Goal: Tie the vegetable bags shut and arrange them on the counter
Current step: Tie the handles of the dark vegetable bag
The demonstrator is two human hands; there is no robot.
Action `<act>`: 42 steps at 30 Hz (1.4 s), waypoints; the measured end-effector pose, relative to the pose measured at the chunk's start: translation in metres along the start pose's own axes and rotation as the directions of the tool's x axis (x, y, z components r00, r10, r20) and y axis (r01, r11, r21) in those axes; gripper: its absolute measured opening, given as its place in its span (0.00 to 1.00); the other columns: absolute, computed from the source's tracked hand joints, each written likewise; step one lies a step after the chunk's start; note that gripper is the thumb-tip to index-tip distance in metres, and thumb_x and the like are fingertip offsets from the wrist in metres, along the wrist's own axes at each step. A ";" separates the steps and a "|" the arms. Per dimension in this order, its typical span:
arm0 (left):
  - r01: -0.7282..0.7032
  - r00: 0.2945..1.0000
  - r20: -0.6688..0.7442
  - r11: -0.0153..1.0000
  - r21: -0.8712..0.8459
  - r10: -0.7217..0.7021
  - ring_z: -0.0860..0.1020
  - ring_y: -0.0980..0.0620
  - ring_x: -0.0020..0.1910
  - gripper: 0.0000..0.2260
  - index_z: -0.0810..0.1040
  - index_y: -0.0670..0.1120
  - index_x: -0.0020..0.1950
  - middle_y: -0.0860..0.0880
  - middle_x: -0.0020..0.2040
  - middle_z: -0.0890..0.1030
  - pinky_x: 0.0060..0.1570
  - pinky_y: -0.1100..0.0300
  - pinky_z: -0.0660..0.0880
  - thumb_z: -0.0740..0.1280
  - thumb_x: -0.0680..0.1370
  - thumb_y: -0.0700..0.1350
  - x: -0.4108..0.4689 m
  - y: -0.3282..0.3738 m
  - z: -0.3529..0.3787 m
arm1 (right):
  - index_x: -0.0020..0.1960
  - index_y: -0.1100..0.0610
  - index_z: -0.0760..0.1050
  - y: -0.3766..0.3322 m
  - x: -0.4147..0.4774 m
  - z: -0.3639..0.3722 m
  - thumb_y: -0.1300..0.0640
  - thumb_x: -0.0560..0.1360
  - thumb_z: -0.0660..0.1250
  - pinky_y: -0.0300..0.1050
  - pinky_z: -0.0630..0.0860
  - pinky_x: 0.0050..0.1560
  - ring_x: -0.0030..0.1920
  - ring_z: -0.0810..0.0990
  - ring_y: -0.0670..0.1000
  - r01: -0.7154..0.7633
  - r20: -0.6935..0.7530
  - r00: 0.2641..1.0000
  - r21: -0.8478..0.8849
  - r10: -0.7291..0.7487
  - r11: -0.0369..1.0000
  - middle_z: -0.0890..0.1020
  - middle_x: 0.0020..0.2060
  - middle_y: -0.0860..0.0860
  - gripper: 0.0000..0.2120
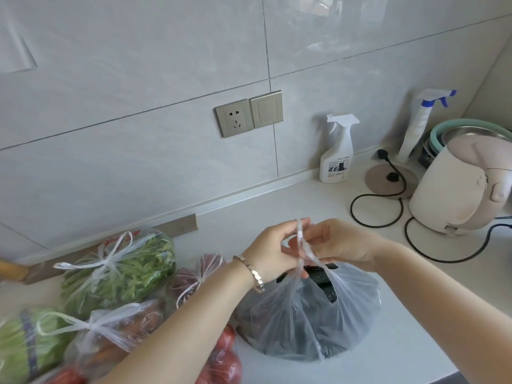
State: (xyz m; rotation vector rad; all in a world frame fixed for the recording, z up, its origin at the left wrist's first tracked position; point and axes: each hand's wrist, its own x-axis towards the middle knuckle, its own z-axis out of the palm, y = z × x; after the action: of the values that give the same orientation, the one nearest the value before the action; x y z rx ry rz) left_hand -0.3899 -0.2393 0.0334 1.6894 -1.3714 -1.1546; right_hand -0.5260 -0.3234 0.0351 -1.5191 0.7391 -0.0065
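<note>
**Clear plastic handles pinched over the dark bag**

Clear plastic handles (300,239) rise at frame centre, pinched between your left hand (273,252) and right hand (342,242), both closed on them. The bag of dark vegetables (310,314) sits on the white tabletop (415,342) below. Tied bags (116,273) crowd the lower left.

Single head-worn wide-angle view, which looked forward and down from above a pale counter (277,206) toward the tiled wall (138,79) behind it. Both forearms entered from the lower edge, placing the left hand (270,254) and right hand (343,243) close beneath the lens, near frame centre. Straight tile joints bowed toward the edges. No second view was supplied.
</note>
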 end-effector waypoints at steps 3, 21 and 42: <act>-0.064 0.998 0.000 0.992 0.108 0.065 0.76 0.54 0.60 0.19 0.77 0.42 0.58 0.53 0.66 0.74 0.44 0.74 0.75 0.67 0.70 0.29 0.010 0.001 0.004 | 0.52 0.58 0.82 0.004 0.001 -0.005 0.60 0.69 0.71 0.48 0.73 0.65 0.58 0.80 0.56 -0.007 0.060 0.998 0.117 0.000 0.993 0.82 0.55 0.63 0.12; 0.091 0.995 -0.005 0.925 -0.368 -0.100 0.67 0.58 0.18 0.10 0.79 0.45 0.28 0.54 0.17 0.71 0.30 0.65 0.70 0.69 0.67 0.49 -0.002 -0.065 0.009 | 0.27 0.60 0.66 0.077 0.023 -0.016 0.71 0.73 0.59 0.36 0.75 0.23 0.19 0.72 0.49 -0.147 -0.180 0.889 0.757 0.421 0.636 0.69 0.20 0.54 0.17; 0.353 0.899 -0.115 0.855 -0.381 -0.423 0.63 0.59 0.17 0.15 0.68 0.47 0.25 0.54 0.18 0.64 0.22 0.66 0.60 0.66 0.71 0.39 -0.001 -0.145 0.020 | 0.30 0.56 0.60 0.150 0.046 -0.020 0.65 0.67 0.57 0.34 0.56 0.18 0.13 0.59 0.46 0.261 -0.057 0.740 0.943 0.670 -0.208 0.62 0.13 0.49 0.10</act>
State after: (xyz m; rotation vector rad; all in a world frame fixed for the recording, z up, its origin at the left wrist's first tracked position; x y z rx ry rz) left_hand -0.3530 -0.2043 -0.1038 1.7992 -0.6613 -1.3214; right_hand -0.5638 -0.3470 -0.1169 0.4209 1.1001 -0.7197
